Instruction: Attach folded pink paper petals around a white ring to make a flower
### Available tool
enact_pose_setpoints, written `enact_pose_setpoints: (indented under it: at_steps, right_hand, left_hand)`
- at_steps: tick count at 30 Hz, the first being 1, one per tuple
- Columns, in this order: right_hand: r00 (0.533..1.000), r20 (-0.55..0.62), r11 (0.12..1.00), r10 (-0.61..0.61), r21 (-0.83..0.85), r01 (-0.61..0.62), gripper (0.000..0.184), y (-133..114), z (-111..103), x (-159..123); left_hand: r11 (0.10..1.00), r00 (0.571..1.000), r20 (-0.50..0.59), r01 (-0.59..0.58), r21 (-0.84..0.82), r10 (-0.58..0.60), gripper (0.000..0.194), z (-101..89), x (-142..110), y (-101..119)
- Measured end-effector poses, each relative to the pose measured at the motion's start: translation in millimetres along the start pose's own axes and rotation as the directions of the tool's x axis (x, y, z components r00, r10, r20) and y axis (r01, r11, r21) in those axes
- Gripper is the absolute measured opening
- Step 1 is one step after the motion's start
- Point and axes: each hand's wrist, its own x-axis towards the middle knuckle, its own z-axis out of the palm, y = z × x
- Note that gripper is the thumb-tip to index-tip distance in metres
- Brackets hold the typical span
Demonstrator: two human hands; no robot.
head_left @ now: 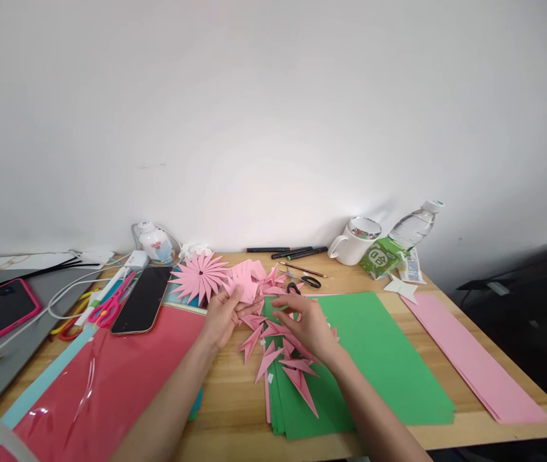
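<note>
Left hand [220, 319]: pink fan [243, 286] pinched low, probably so points are spared.
Right hand [309, 323]: fingers loosely parted near pieces [268, 360], spread presumably for reach.

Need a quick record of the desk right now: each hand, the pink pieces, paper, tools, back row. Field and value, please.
Left hand: holding a folded pink paper piece
Right hand: above the loose pieces, thumb and fingers apart, no held piece visible
Loose pink pieces: heaped partly on the green sheets; count unclear
Pink pinwheel shape: beyond the left hand
Pink strips: at the right of the desk
Black-handled scissors: beyond the right hand
Pink-handled scissors: left of the black phone
Back right: white mug, tilted clear bottle
</note>
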Motion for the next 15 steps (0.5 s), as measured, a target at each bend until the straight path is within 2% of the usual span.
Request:
enact_pose_setpoints:
  at_steps: [4,9,15]
  right_hand:
    - [0.987,-0.135,0.992,-0.088,0.077,0.099,0.015,-6.4,10.8,10.6]
    - [0.931,-0.146,0.943,-0.333,-0.075,0.326,0.024,-1.6,24.3,16.1]
    - [0.92,-0.13,0.928,-0.369,-0.112,0.356,0.021,9.1,31.9,10.8]
  left_hand:
    - [0.999,0.999,-0.02,0.033,-0.004,-0.033,0.035,3.3,-3.0,-1.1]
    - [0.999,0.998,-0.055,0.037,0.024,-0.036,0.036,7.9,-6.8,-3.5]
    - [0.999,0.998,-0.066,0.028,0.036,-0.026,0.036,12.5,-9.8,-4.1]
